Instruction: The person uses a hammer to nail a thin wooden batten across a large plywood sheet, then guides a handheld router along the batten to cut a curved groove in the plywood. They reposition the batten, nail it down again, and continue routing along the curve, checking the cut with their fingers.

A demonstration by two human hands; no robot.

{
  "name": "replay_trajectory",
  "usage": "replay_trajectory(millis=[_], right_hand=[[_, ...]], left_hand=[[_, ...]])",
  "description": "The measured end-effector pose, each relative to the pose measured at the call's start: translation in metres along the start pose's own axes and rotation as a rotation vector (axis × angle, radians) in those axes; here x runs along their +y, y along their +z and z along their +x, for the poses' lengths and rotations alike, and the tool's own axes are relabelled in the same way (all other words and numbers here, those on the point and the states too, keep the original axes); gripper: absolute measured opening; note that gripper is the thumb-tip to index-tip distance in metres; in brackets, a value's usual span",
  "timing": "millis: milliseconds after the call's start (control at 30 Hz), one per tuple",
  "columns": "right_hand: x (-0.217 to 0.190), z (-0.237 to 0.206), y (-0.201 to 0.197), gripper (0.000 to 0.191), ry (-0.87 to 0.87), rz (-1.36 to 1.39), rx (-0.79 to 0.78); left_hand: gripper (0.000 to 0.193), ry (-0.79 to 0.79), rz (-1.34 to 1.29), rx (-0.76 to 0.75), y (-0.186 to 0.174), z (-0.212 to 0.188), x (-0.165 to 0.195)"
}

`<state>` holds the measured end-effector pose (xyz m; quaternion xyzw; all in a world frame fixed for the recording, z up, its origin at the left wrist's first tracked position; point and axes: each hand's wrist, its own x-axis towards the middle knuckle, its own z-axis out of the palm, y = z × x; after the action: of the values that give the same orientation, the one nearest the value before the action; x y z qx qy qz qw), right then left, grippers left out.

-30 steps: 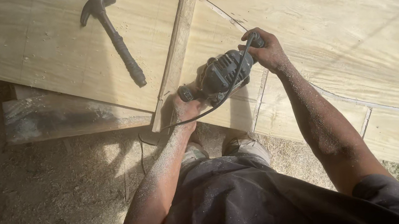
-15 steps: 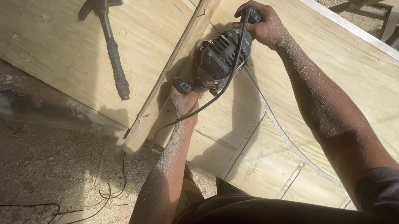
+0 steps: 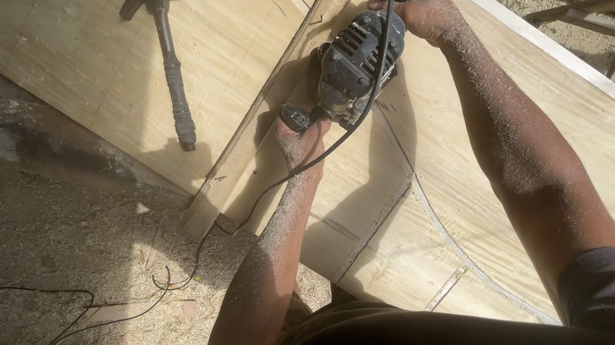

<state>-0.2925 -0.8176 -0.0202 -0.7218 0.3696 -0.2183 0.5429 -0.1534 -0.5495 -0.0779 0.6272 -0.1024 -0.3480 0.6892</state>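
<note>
A: Sawdust-strewn ground (image 3: 44, 241) fills the lower left; a plywood sheet (image 3: 234, 35) slopes across the frame.

B: Grip? Left hand (image 3: 300, 136) and right hand (image 3: 421, 8) each closed on a handle of the black power tool (image 3: 356, 64), at upper centre beside a wooden batten (image 3: 271, 104). Judged best: run it along the batten.

A: Room? Claw hammer (image 3: 171, 62) lies well apart; power cord (image 3: 175, 278) trails lower left.
</note>
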Motion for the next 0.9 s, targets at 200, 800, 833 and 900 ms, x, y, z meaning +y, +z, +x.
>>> replay_trajectory(millis=[200, 800, 833, 900], right_hand=[[0.003, 0.007, -0.002, 0.029, -0.029, 0.057, 0.018], [0.004, 0.0, -0.01, 0.028, -0.079, -0.05, -0.017], [0.004, 0.0, -0.009, 0.028, -0.073, -0.007, -0.02], [0.002, 0.003, -0.007, 0.028, -0.067, 0.076, -0.022]], left_hand=[[0.036, -0.014, 0.145, -0.018, 0.008, -0.009, 0.021], [0.03, 0.036, -0.044, -0.038, 0.008, 0.005, -0.004], [0.029, 0.014, -0.057, -0.036, 0.008, 0.005, -0.003], [0.026, -0.025, -0.085, -0.034, 0.008, 0.005, -0.001]])
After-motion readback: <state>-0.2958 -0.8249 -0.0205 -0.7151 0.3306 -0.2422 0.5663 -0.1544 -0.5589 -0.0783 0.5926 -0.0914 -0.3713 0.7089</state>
